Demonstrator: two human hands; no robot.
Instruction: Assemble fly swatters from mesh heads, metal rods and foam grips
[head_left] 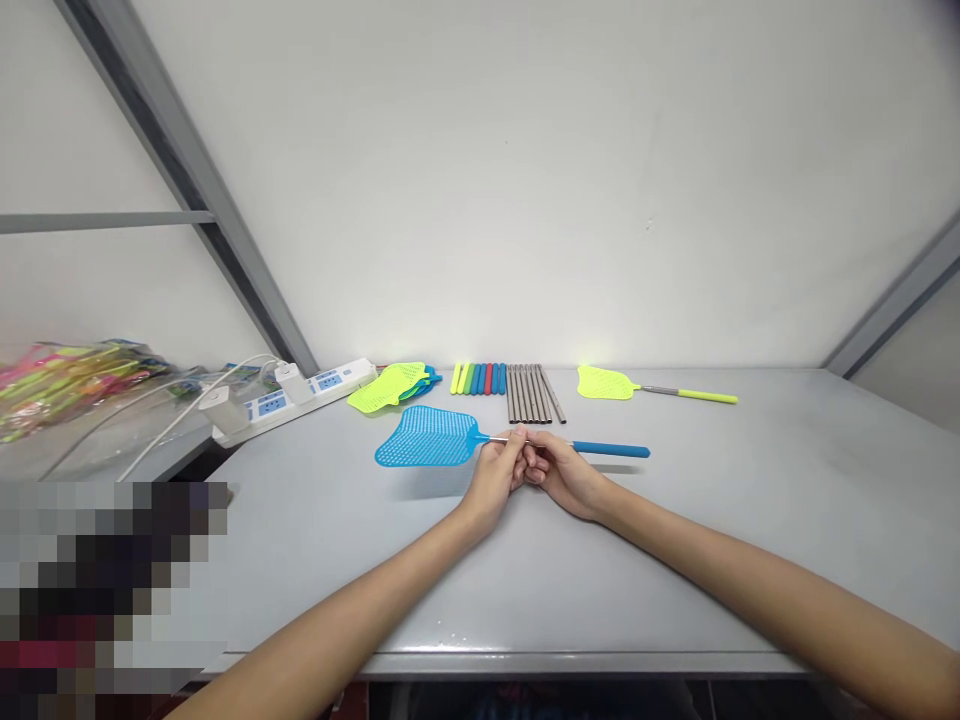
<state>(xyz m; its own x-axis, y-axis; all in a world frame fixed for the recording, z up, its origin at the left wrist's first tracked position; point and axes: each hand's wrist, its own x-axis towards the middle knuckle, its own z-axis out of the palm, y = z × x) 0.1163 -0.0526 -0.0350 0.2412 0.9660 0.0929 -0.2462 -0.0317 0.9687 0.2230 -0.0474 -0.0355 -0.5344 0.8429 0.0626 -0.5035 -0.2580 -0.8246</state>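
A blue fly swatter point(431, 438) is held level just above the table, its mesh head to the left and its blue grip point(611, 450) to the right. My left hand point(497, 470) pinches the thin metal shaft near the head. Close against it, my right hand point(559, 470) has its fingers closed on the same shaft, beside the grip. Behind my hands lies a row of metal tubes point(529, 392). To their left are several coloured grips point(480, 378) in yellow, green, blue and red. A pile of yellow and blue swatter heads point(390, 387) lies further left.
A yellow fly swatter point(607, 383) with metal shaft and yellow grip lies at the back right of the grey table point(712, 520). At the left stands a white power strip point(300, 395) with plugs and cables. Bagged colourful items point(82, 375) are piled beyond it. A wall closes off the back.
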